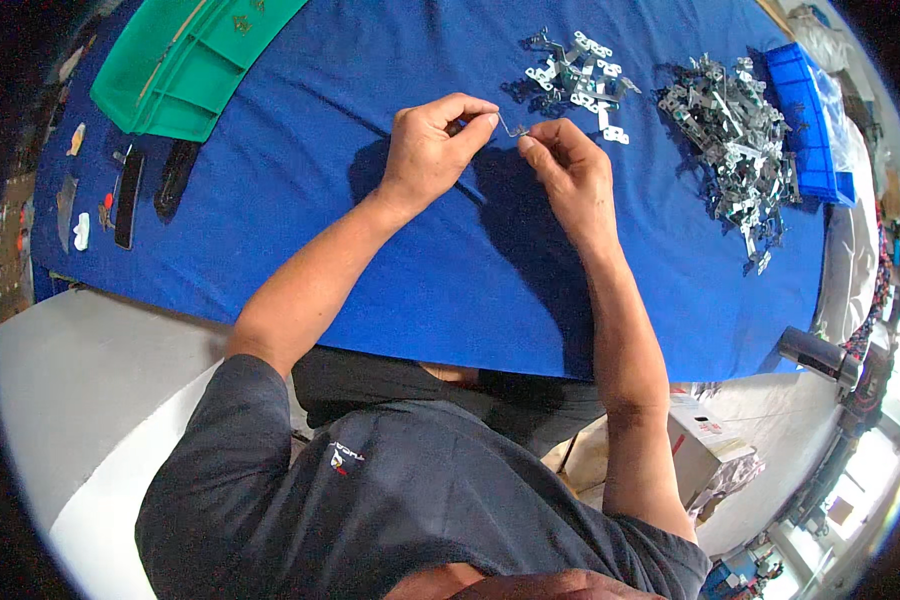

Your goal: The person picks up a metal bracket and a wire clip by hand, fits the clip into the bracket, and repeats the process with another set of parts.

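Between my two hands, above the blue cloth (410, 290), is a small bent metal bracket (510, 131). My left hand (430, 140) pinches its left end between thumb and forefinger. My right hand (573, 175) grips the other end with its fingertips, which partly cover the piece. Just beyond my right hand lies a small loose group of similar metal brackets (582, 82). Farther right is a much larger heap of metal brackets (730, 140).
A blue plastic bin (808, 125) stands beside the large heap. At the far left is a green divided tray (195, 75) with a few small pieces inside. Near it lie a dark flat bar (128, 198), a black object (175, 180) and a small white item (81, 232).
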### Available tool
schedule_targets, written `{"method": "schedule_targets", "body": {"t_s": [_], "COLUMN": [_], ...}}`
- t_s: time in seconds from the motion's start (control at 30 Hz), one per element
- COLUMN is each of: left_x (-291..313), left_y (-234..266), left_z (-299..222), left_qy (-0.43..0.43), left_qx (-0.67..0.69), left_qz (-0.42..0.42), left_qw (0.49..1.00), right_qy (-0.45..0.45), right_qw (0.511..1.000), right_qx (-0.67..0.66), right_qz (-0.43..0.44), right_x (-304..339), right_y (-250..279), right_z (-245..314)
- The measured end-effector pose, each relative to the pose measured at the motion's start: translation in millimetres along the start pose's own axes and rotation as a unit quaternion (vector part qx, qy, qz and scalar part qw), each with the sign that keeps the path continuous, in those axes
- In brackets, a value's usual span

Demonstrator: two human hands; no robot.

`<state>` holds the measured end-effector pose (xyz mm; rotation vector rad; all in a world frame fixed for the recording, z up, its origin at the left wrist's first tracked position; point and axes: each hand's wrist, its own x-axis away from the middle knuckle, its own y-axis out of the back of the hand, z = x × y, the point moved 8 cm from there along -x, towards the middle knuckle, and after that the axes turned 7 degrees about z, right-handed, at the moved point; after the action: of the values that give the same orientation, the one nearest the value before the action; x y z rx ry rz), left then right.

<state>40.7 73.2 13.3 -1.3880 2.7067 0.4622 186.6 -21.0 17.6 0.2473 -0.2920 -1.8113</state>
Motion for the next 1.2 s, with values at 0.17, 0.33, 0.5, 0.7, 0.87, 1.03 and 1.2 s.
{"method": "schedule_targets", "body": {"t_s": [0.17,0.33,0.5,0.7,0.87,1.03,1.2], "left_x": [1.5,3.0,4.1,0.0,-2.3,-3.4,-2.9], "left_y": [0.0,-3.2,-8.1,-2.7,1.8,4.4,1.9], "left_z": [-6.3,-21.8,-24.9,0.4,10.0,15.4,14.3], "left_qy": [-0.017,-0.106,-0.106,0.004,0.045,0.081,0.071], "left_qx": [-0.033,-0.092,-0.111,-0.005,0.060,0.148,0.138], "left_qz": [0.001,0.001,0.030,0.015,0.007,-0.002,0.004], "left_qw": [0.999,0.990,0.988,1.000,0.997,0.986,0.988], "right_qy": [-0.061,-0.012,0.072,0.020,0.019,-0.034,-0.069], "right_qw": [0.993,1.000,0.992,0.991,0.979,0.980,0.991], "right_qx": [-0.098,0.023,0.091,-0.107,-0.183,-0.196,-0.117], "right_qz": [0.003,0.007,-0.052,-0.074,-0.085,0.002,0.021], "right_x": [0.4,0.1,1.0,1.5,-2.0,-0.9,2.1], "right_y": [-2.9,-0.2,7.1,15.3,24.4,-3.8,-7.2], "right_z": [-5.1,-1.0,8.3,8.2,4.2,-7.9,-4.5]}}
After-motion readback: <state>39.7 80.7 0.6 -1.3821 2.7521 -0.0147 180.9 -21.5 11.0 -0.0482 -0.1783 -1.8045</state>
